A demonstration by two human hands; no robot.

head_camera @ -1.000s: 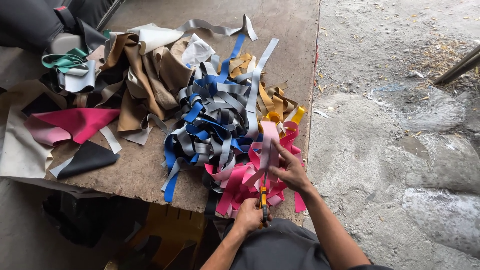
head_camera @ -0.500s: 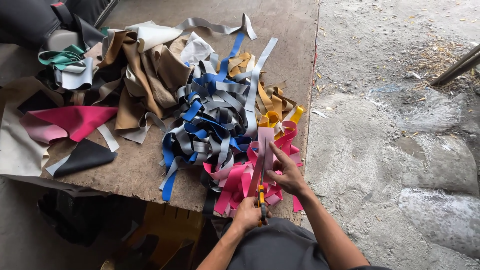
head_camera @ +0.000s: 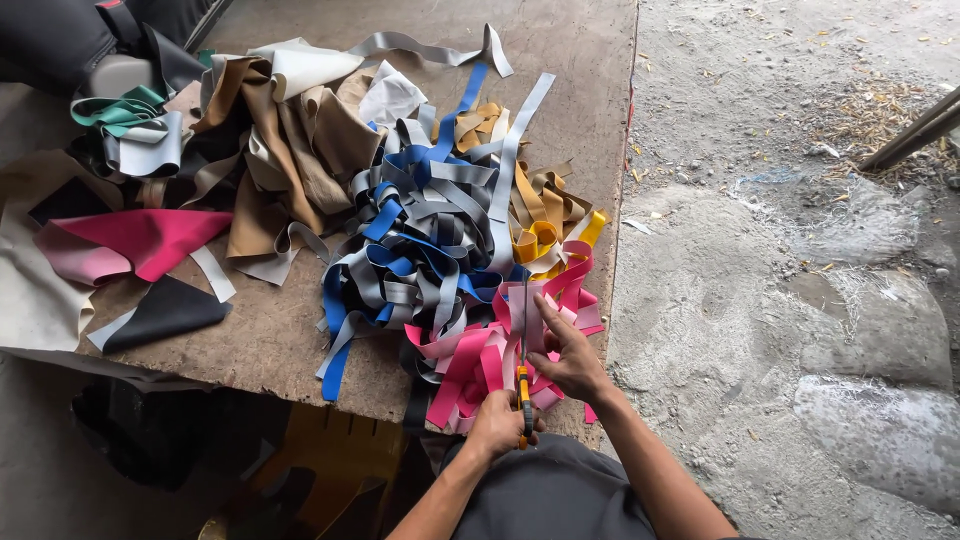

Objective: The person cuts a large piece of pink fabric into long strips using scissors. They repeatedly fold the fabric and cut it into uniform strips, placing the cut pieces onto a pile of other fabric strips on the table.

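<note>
pink strip (head_camera: 527, 318): pale-pink leatherette piece, held up off the table at the near edge, close to the near-right corner; kept taut w/ its near end toward the blades so they can run lengthwise through it.
scissors (head_camera: 523, 385): orange-handled, blades pointing away from the person, up along the strip; look only slightly parted, hard to tell more.
left hand (head_camera: 499, 424): fingers curled shut thru/around the scissor handles, at the table's near edge, just above the lap.
right hand (head_camera: 565, 350): on the strip's right side, fingers part-open, pinching/steadying the strip just beside the blades; keeps the material flat for the cut.
pink pile (head_camera: 468, 372): hot-pink strips draped over the near edge under both hands, some hanging off.
blue & grey strips (head_camera: 420, 245): big tangle mid-table, touching the pink pile.
yellow strips (head_camera: 535, 240): toward the right edge, btwn the tangle and the edge.
tan sheets (head_camera: 290, 150): uncut pieces, farther back, left of centre.
magenta sheet (head_camera: 150, 240): near the left edge, w/ a black scrap (head_camera: 165, 312) just nearer.
table (head_camera: 270, 345): worn brown board, bare patch at near-left.
ground (head_camera: 790, 300): rough concrete to the right.
</note>
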